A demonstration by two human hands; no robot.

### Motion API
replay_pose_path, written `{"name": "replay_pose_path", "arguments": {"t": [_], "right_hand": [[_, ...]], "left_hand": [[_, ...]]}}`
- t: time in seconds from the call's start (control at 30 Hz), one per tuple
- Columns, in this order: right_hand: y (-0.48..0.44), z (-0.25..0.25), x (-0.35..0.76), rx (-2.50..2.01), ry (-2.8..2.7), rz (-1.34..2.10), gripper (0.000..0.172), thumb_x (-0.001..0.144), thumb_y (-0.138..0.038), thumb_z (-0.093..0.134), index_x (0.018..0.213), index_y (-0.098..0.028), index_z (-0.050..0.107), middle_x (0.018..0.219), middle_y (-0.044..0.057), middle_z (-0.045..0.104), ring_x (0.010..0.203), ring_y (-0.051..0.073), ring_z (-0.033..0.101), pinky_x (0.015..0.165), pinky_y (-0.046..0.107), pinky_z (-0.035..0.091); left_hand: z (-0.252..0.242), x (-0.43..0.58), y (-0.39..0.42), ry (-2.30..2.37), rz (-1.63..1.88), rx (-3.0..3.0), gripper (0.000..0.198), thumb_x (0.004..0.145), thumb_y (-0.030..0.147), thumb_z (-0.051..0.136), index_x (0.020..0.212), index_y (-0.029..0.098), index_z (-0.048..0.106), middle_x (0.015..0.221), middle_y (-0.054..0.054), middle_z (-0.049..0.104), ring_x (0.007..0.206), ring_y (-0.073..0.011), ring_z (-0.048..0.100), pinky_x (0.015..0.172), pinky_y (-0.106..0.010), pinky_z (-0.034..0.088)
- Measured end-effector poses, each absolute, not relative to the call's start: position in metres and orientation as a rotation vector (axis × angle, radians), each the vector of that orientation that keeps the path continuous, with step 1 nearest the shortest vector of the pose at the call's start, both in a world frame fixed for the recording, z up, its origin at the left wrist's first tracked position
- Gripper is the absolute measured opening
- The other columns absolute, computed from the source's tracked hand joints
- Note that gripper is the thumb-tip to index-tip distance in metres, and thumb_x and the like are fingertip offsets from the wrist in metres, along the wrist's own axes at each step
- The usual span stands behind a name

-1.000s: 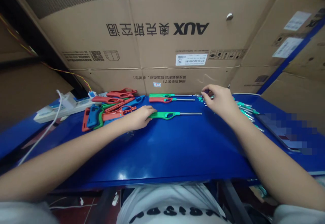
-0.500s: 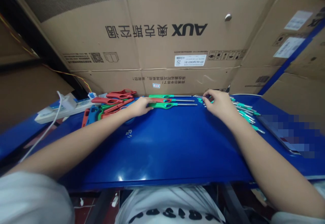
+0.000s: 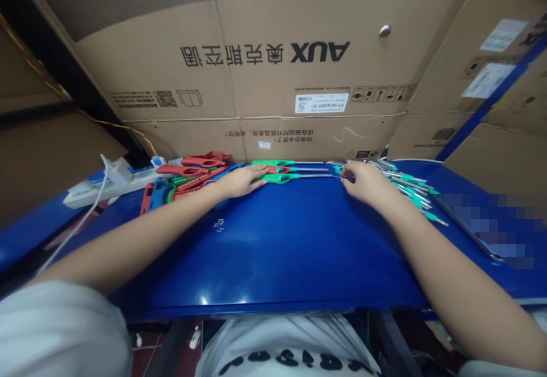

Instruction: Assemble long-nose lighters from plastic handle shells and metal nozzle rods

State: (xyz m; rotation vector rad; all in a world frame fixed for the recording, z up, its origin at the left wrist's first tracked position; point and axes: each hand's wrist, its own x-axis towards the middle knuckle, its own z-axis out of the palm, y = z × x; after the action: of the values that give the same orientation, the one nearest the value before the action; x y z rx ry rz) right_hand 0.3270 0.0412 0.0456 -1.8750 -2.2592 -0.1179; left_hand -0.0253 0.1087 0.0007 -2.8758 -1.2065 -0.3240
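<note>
Three long-nosed gas lighters lie side by side near the cardboard: a back green lighter, a red lighter in the middle, and a front green lighter. Their metal tubes point right. My left hand rests across their handle ends, fingers stretched out and thumb apart. Just beyond the tube tips, my right hand is closed in a pinch on a thin dark tool. Its fine end points left toward the front tube; its exact kind is unclear. Beside and behind this hand lie several metal tubes with green ends.
Several red, blue and green lighter handles are piled left of my left hand. Behind them is a white power strip with a cable. Cardboard walls the back of the blue table. A flat dark device, partly blurred, lies right.
My left hand has flattened and spread over the lighter handles. My right hand has closed and turned lower, bringing the dark tool's fine end toward the front lighter's tip.
</note>
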Motion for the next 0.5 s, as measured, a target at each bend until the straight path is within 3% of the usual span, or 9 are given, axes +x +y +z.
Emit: {"name": "replay_pose_path", "arguments": {"t": [0.13, 0.27, 0.37, 0.5], "right_hand": [[0.041, 0.044, 0.328, -1.993, -2.275, -0.043, 0.028, 0.087, -0.015, 0.055, 0.111, -0.014, 0.07, 0.11, 0.015, 0.073, 0.104, 0.028, 0.068, 0.087, 0.033, 0.049], [0.035, 0.043, 0.322, -2.201, -2.267, 0.122, 0.045, 0.087, -0.015, 0.054, 0.131, -0.012, 0.057, 0.117, 0.019, 0.07, 0.095, 0.029, 0.071, 0.073, 0.033, 0.05], [0.032, 0.042, 0.316, -2.267, -2.282, 0.191, 0.04, 0.088, -0.017, 0.055, 0.127, -0.01, 0.057, 0.11, 0.021, 0.07, 0.09, 0.029, 0.072, 0.066, 0.033, 0.049], [0.033, 0.039, 0.313, -2.289, -2.286, 0.206, 0.036, 0.09, -0.021, 0.055, 0.124, -0.011, 0.057, 0.108, 0.021, 0.071, 0.094, 0.03, 0.071, 0.069, 0.033, 0.05]], "left_hand": [[0.0, -0.026, 0.106, -1.249, -0.301, -2.828, 0.052, 0.102, 0.044, 0.044, 0.144, 0.016, 0.055, 0.149, -0.012, 0.055, 0.136, -0.026, 0.054, 0.118, -0.039, 0.039], [0.002, -0.023, 0.099, -1.3, -0.338, -2.779, 0.048, 0.101, 0.042, 0.047, 0.137, 0.015, 0.062, 0.144, -0.014, 0.059, 0.132, -0.0282, 0.059, 0.115, -0.042, 0.043], [0.003, -0.021, 0.096, -1.325, -0.394, -2.752, 0.044, 0.099, 0.043, 0.051, 0.132, 0.017, 0.067, 0.14, -0.013, 0.063, 0.128, -0.0285, 0.062, 0.113, -0.042, 0.046], [0.002, -0.021, 0.097, -1.336, -0.479, -2.745, 0.04, 0.097, 0.043, 0.056, 0.122, 0.017, 0.073, 0.137, -0.014, 0.065, 0.125, -0.0303, 0.064, 0.111, -0.043, 0.048]]}}
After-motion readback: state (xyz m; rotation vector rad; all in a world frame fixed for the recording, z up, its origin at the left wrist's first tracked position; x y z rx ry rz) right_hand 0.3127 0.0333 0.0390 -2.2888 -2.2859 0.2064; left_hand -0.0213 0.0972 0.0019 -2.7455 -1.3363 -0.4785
